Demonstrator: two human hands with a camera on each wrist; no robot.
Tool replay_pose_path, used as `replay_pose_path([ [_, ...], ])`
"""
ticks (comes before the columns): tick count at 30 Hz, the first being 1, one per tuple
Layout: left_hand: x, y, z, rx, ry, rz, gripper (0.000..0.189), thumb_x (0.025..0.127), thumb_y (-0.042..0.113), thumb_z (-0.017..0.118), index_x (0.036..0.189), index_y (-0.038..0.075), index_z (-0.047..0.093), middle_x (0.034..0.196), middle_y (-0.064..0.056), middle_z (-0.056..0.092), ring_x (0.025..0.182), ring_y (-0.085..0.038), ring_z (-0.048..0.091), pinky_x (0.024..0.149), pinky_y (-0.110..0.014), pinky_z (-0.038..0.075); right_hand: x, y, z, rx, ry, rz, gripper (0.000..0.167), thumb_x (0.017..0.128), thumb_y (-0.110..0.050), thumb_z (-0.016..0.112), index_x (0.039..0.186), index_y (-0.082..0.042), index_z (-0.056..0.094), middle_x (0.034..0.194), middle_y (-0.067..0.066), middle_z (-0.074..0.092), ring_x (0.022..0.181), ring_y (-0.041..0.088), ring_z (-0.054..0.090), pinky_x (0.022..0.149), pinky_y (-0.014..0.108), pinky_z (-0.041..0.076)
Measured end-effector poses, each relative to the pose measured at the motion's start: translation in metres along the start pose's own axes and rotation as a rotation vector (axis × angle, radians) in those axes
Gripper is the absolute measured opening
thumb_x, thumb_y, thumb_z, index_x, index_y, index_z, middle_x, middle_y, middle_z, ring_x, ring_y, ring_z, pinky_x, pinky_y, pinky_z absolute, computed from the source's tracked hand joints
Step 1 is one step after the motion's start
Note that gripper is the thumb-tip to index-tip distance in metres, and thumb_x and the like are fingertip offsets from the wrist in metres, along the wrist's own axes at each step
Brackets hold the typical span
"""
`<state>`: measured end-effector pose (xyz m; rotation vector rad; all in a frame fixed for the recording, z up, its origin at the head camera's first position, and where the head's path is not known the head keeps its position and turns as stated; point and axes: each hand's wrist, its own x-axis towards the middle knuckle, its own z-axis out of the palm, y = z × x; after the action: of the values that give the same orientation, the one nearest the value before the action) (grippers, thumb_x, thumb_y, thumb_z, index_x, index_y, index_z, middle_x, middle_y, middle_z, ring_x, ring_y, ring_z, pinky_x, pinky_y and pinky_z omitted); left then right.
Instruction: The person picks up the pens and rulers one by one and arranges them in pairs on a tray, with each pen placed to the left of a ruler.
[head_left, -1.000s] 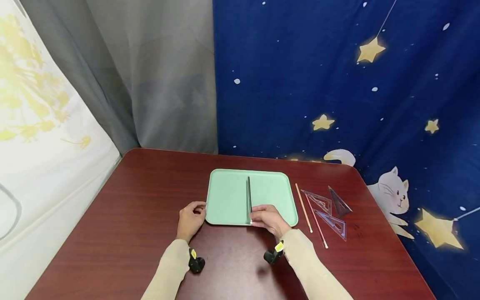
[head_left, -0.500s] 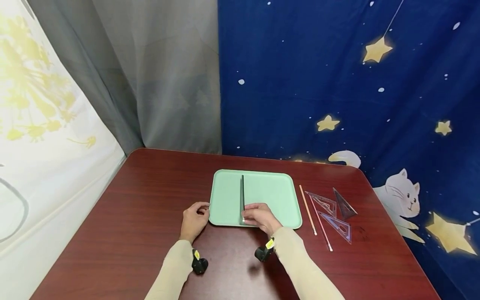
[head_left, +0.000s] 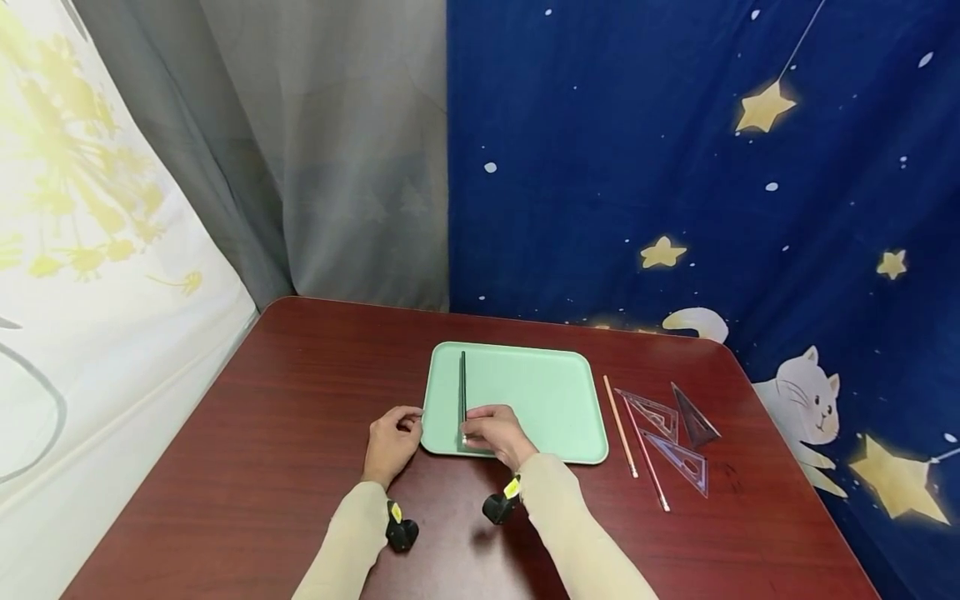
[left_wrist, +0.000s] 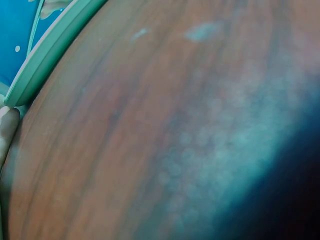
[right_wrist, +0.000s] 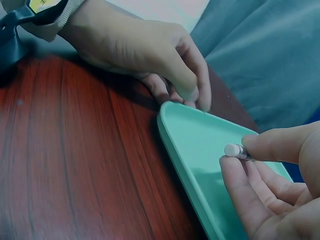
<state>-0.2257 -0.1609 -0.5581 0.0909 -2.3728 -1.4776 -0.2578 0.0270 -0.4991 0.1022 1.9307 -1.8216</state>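
A black pencil [head_left: 463,383] with a white eraser end [right_wrist: 233,150] is pinched between the thumb and fingertips of my right hand [head_left: 498,433]. It points away from me over the left part of the mint-green tray [head_left: 540,400]. My left hand [head_left: 393,442] holds the tray's rim at its near left corner with bent fingers. The right wrist view shows the left hand's thumb and index finger [right_wrist: 202,90] right at that rim. At the left wrist view's edge, one fingertip [left_wrist: 9,117] meets the tray's outer side.
Right of the tray lie an orange pencil [head_left: 621,429] and a red pencil [head_left: 651,467]. Beside them are a clear set square [head_left: 652,412], a purple-tinted one [head_left: 682,462] and a dark one [head_left: 693,421]. All rest on the reddish-brown table [head_left: 337,358], with curtains behind.
My right hand has carried the black pencil leftward across the tray, from near its middle toward its left side. The left hand stays at the tray's corner. The head view has shifted slightly.
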Motion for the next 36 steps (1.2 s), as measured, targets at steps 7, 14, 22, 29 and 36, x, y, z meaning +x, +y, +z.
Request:
replay_pose_path([
  [7,-0.001,0.002,-0.001,0.015,-0.016,-0.030,0.014,0.086,0.007,0.062,0.096,0.010,0.073,0.080,-0.002,0.067,0.066,-0.007,0.059,0.063,-0.020,0.049,0.007,0.002,0.014,-0.003,0.012,0.024,0.032,0.083,0.002,0.066,0.112,0.011,0.058,0.086,0.011,0.065,0.065,0.010,0.065,0.069,0.028,0.058],
  [14,0.003,0.006,0.000,-0.006,-0.036,-0.042,0.015,0.086,0.008,0.063,0.097,0.010,0.072,0.083,-0.003,0.067,0.069,-0.009,0.060,0.064,-0.020,0.049,0.014,-0.002,0.027,-0.026,0.053,0.046,0.028,0.082,0.001,0.067,0.109,0.007,0.061,0.083,0.009,0.064,0.066,0.012,0.065,0.065,0.026,0.057],
  [22,0.003,0.006,0.000,-0.015,-0.021,-0.021,0.014,0.085,0.005,0.064,0.095,0.009,0.073,0.081,-0.004,0.067,0.069,-0.007,0.059,0.062,-0.018,0.049,0.019,-0.001,0.038,-0.059,0.120,0.036,0.026,0.078,0.004,0.069,0.103,0.008,0.061,0.083,0.012,0.063,0.061,0.014,0.066,0.061,0.028,0.057],
  [29,0.002,0.003,-0.002,-0.011,-0.010,-0.025,0.014,0.084,0.005,0.064,0.095,0.008,0.073,0.082,-0.005,0.067,0.069,-0.008,0.059,0.062,-0.018,0.049,0.017,0.000,0.053,-0.239,0.190,-0.037,0.018,0.076,0.006,0.069,0.091,0.003,0.061,0.090,0.017,0.061,0.060,0.022,0.068,0.058,0.031,0.057],
  [36,0.002,0.002,-0.002,-0.014,-0.003,-0.012,0.014,0.084,0.003,0.064,0.094,0.006,0.073,0.080,-0.005,0.067,0.069,-0.008,0.060,0.063,-0.018,0.050,0.009,-0.001,0.063,-0.383,0.286,-0.093,0.017,0.071,0.006,0.069,0.084,-0.001,0.060,0.085,0.012,0.061,0.061,0.018,0.063,0.055,0.029,0.052],
])
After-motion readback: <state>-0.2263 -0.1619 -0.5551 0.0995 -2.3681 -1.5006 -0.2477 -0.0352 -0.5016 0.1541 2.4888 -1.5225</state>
